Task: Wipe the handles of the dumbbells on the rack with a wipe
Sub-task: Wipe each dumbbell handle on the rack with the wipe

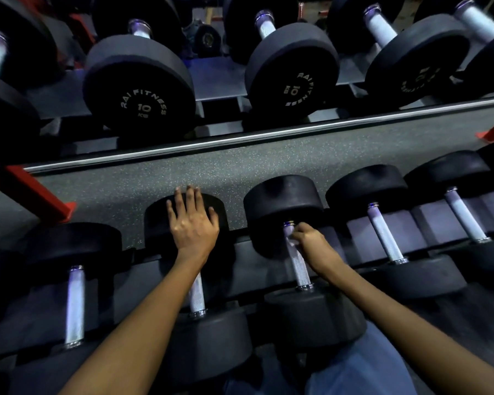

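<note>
Black dumbbells with silver knurled handles lie in a row on the lower rack. My left hand (193,220) rests flat, fingers spread, on the far head of one dumbbell (217,212), above its handle (196,295). My right hand (310,242) is curled round the top of the neighbouring dumbbell's handle (300,266), pinching a small pale wipe (291,240) against the metal just below the far head (283,201). Most of the wipe is hidden under my fingers.
More dumbbells lie left (74,306) and right (384,232) on the same rack. An upper shelf holds larger 10 kg dumbbells (143,89). Speckled grey floor (240,172) and red rack legs (32,192) show between the shelves. Blue trousers (362,369) are at the bottom.
</note>
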A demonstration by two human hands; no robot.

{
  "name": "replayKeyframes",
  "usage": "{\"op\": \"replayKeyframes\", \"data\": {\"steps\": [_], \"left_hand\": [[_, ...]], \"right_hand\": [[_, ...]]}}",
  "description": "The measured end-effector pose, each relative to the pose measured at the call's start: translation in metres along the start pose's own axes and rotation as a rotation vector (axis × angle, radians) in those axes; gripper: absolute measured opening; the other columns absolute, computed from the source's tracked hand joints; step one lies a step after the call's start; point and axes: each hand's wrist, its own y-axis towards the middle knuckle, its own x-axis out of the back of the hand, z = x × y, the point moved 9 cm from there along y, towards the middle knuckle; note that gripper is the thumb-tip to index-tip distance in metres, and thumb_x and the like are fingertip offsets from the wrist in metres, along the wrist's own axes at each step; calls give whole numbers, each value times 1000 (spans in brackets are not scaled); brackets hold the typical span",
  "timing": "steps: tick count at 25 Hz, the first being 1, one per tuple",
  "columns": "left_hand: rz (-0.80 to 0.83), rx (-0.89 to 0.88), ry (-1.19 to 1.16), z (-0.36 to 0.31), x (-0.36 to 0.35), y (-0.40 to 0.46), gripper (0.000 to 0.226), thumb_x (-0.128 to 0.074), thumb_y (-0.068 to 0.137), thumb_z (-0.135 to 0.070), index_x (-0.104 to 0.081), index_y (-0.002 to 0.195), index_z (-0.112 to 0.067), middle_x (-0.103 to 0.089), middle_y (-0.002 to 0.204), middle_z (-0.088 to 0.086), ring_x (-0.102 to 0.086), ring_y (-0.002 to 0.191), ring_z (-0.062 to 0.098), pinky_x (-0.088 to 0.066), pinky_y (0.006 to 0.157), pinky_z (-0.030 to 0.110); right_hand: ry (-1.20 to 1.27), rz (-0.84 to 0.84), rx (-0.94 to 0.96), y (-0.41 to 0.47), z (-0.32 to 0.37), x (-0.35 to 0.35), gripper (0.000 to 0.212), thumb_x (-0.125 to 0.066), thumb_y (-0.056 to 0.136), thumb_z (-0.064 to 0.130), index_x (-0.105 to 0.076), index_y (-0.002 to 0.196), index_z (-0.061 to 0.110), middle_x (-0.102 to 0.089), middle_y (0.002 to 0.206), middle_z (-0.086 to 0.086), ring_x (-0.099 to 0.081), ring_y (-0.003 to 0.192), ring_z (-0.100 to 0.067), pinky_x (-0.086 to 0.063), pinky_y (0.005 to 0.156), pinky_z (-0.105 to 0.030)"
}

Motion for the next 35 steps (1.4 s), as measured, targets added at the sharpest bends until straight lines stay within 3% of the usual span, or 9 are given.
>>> {"op": "replayKeyframes", "data": {"steps": [6,12,16,19,24,26,28,32,35], "left_hand": [[-7,2,-1,0,0,-1,61,-36,87,-32,-51,136,1,-49,143,16,-37,137,39,-26,111,55],[-22,-10,-16,0,1,-2,62,-33,88,-34,-53,134,1,-50,143,16,-39,137,38,-29,110,55],[-36,-6,-4,-1,1,0,61,-33,88,-33,-53,134,0,-49,143,15,-41,135,38,-28,110,53],[-34,-12,1,-1,1,1,61,-33,88,-33,-54,133,0,-50,143,15,-42,134,38,-29,110,53],[-35,-5,12,-2,4,1,59,-34,88,-33,-56,131,0,-53,140,15,-44,133,38,-31,109,51],[-33,-1,16,-2,4,1,59,-34,87,-33,-57,131,-1,-55,138,14,-45,132,37,-32,109,51],[-25,2,17,-1,4,-1,60,-35,86,-33,-58,131,-1,-56,137,14,-45,132,37,-31,109,50],[-25,-11,15,-3,4,1,60,-35,85,-34,-59,128,0,-57,135,14,-47,131,38,-34,108,51],[-26,-25,21,-4,5,1,60,-34,86,-34,-60,127,0,-57,135,14,-48,129,39,-36,107,52]], "right_hand": [[-86,354,-24,-35,-21,-24,13,-62,77,0,-71,81,9,-70,84,-11,-66,84,-17,-46,67,-23],[1096,-232,-776,8,-72,-12,43,-46,85,-7,-59,47,8,-56,49,-3,-56,53,-13,-45,45,-16],[797,-79,-771,34,-17,-40,17,-66,83,18,-56,88,6,-49,104,-18,-55,100,-20,-47,93,-40],[648,62,-853,45,-27,-45,91,-80,58,33,-42,128,-12,-49,122,-18,-51,113,-25,-47,93,-34],[545,5,-937,32,-10,-41,109,-82,65,27,-14,143,-8,-30,145,-23,-32,136,-32,-27,113,-39],[482,54,-898,33,-16,-45,87,-82,67,23,-36,133,-8,-49,130,-20,-47,122,-31,-41,99,-29],[842,-8,-771,38,-28,-40,13,-68,77,5,-61,86,-2,-67,74,-8,-61,75,-22,-49,58,-15],[1662,150,-733,25,-28,-64,31,-37,88,-1,-66,78,0,-70,66,-8,-68,57,-19,-56,54,-25],[1586,-30,-710,25,-44,-57,18,-51,85,-5,-65,76,0,-66,66,-11,-64,50,-13,-51,47,-19]]}}
